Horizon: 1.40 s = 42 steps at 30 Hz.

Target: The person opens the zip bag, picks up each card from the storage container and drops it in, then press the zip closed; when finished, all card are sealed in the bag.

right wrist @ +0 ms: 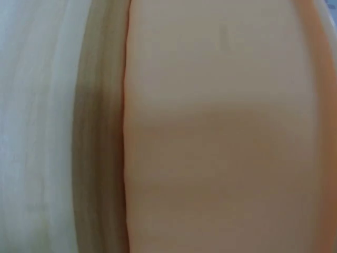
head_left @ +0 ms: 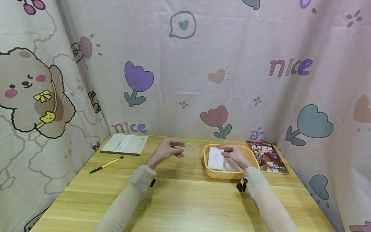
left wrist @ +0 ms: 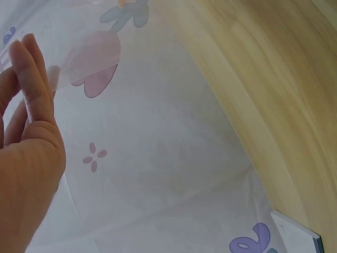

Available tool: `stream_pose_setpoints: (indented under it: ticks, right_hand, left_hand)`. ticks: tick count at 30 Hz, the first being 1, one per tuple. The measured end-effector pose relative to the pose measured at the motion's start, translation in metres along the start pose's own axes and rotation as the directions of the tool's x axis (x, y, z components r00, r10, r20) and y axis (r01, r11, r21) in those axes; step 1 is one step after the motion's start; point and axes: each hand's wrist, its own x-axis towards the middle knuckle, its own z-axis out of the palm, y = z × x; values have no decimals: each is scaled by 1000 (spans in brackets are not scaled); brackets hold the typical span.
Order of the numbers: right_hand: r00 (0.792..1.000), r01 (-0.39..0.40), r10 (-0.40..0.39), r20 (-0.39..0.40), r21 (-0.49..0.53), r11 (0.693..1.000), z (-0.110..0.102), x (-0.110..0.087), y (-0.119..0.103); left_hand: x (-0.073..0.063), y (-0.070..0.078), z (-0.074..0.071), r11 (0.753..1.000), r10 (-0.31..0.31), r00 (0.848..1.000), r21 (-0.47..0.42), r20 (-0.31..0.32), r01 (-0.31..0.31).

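Observation:
My left hand [head_left: 169, 149] is raised over the back of the table and pinches a clear, thin-edged plastic piece [head_left: 190, 148] between thumb and fingers. In the left wrist view the same see-through piece [left wrist: 87, 71] reaches out past the fingertips, with the curtain showing through it. Over the yellow-orange basket [head_left: 226, 175], my right hand [head_left: 236, 155] grips the right edge of a flat white packet [head_left: 215, 159] with a small grey drawing on it. The packet stands tilted inside the rim. Another whitish, translucent thing [head_left: 232, 166] lies in the basket, partly under my right hand.
A pale notebook [head_left: 125, 144] lies at the back left, with a yellow and black pen [head_left: 106, 164] in front of it. A colourful magazine [head_left: 268, 157] lies right of the basket, partly behind it. A printed curtain [head_left: 179, 80] hangs behind the wooden table [head_left: 185, 203].

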Motion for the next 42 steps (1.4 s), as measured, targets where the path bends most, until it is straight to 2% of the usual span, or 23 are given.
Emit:
stream_pose_setpoints:
  ticks: [4, 8, 16, 20, 26, 33, 42]
  right_hand:
    - [998, 21, -17, -65, 51, 999, -4, -2, -4]
    - [994, 53, -40, -102, 120, 991, -6, -3, -9]
    - [986, 120, -92, -139, 209, 970, -6, -3, -22]
    - [983, 148, -120, -136, 218, 965, -5, -4, -30]
    - [982, 161, -128, -139, 260, 952, -1, -6, -44]
    - [971, 212, -154, -181, 365, 907, 4, -7, -59]
    - [931, 348, -245, -271, 455, 820, 16, -10, -83]
  left_hand:
    - [0, 1, 1, 1000, 13, 1000, 8, 8, -14]
    - [0, 2, 1, 1000, -4, 1000, 0, -1, 4]
    - [3, 5, 2, 1000, -21, 1000, 10, -8, 21]
    - [4, 5, 2, 1000, -28, 1000, 11, -5, 28]
    - [4, 5, 2, 999, -33, 999, 2, -6, 33]
    - [2, 5, 3, 999, -37, 999, 0, -9, 37]
    - [3, 5, 4, 1000, -25, 1000, 4, -6, 25]
